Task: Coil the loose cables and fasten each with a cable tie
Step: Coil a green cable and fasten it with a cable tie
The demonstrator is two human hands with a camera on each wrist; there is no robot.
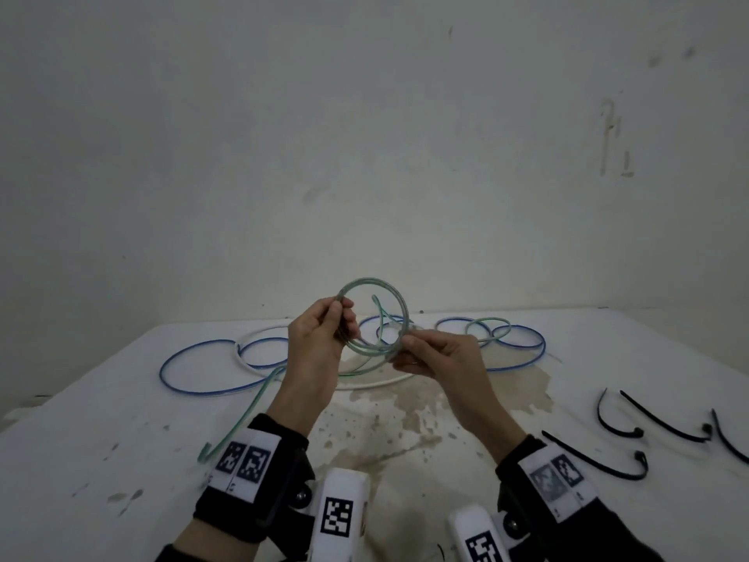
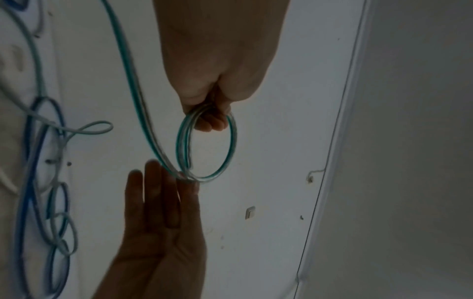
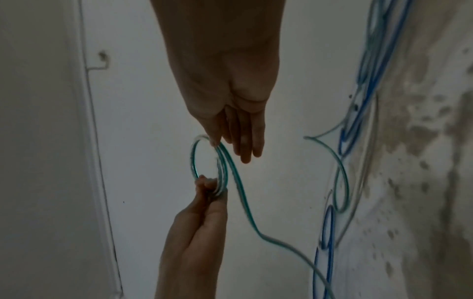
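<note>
Coil of green cable [image 1: 372, 318] half wound above the table [image 1: 101, 440]; my left hand [image 1: 320, 338] pinches the loops, right hand [image 1: 435, 358] feeds the tail; blue cable [image 1: 194, 367] beyond the coil uncoiled; cable ties [image 1: 632, 423] right of it unused.

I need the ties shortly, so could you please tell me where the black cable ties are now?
In the head view, the cable ties lie on the table at the right, beyond the right hand, untouched.
</note>
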